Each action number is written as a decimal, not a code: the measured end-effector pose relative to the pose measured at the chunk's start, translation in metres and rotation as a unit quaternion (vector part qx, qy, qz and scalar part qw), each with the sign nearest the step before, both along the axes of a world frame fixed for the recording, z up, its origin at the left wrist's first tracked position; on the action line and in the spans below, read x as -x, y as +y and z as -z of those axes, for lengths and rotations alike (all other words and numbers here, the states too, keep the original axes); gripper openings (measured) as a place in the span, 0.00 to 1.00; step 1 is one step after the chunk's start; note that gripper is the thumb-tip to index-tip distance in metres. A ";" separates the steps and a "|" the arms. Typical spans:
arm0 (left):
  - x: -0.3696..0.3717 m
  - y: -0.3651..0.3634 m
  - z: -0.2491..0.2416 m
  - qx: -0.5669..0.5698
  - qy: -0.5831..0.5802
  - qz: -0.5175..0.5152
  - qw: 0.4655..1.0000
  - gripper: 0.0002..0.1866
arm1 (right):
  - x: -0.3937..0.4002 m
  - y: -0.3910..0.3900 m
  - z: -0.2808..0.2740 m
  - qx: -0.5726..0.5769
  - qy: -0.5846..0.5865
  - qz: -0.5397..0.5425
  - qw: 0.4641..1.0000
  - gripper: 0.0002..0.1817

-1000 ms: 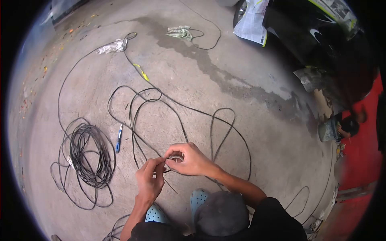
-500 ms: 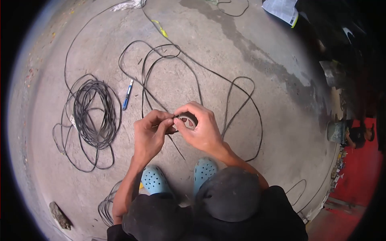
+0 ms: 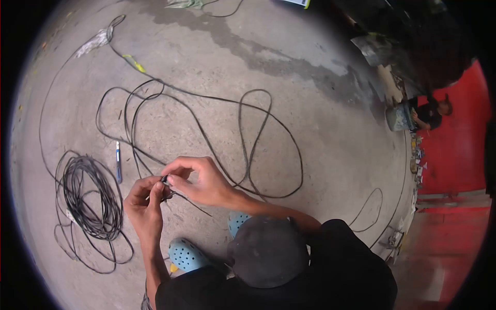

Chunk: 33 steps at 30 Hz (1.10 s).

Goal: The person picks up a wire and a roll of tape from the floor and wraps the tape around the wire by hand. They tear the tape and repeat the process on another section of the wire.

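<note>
My left hand (image 3: pixel 147 202) pinches a black cable (image 3: pixel 191 202) near its end, with a loose length running out to the lower right. Touching it from the right, my right hand (image 3: pixel 199 181) has thumb and forefinger pressed together at the same small dark spot. Whether a tape roll is inside the fingers is hidden. On the floor left of my hands lies a blue utility knife (image 3: pixel 119 164). A coil of black cable (image 3: pixel 93 199) rests farther left, and long cable loops (image 3: pixel 268 111) spread beyond my hands.
A yellow tag (image 3: pixel 135 63) and a whitish plastic wrap (image 3: pixel 94 42) are on the cable at the upper left. Light blue clogs (image 3: pixel 186 255) are below my hands. Another person (image 3: pixel 431 112) is at the far right beside a bucket (image 3: pixel 398 119).
The view has turned, so the floor items sit farther left. The roll of tape seen between my hands earlier no longer shows. My hands are still together at the cable.
</note>
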<state>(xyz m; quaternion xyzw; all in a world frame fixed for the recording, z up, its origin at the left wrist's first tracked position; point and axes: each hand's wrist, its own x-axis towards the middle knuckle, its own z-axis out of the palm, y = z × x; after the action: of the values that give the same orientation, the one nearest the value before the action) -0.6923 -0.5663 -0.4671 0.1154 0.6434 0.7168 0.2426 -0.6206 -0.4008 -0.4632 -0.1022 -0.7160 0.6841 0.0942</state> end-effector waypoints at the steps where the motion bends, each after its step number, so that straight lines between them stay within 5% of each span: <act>1: 0.002 -0.002 0.003 0.008 0.014 0.012 1.000 0.06 | -0.001 0.002 -0.005 -0.031 0.011 -0.004 0.999 0.08; 14: 0.007 0.004 0.001 0.027 0.003 0.051 0.998 0.09 | -0.001 -0.004 -0.001 -0.339 0.151 0.065 0.926 0.08; 33: 0.014 0.000 -0.005 0.005 -0.045 0.081 0.996 0.08 | 0.002 -0.010 0.008 -0.377 0.258 0.116 0.882 0.10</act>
<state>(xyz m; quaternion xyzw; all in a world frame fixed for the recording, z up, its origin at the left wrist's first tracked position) -0.7067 -0.5659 -0.4619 0.1337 0.6237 0.6962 0.3293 -0.6228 -0.4112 -0.4716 0.0394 -0.8532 0.3490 0.3857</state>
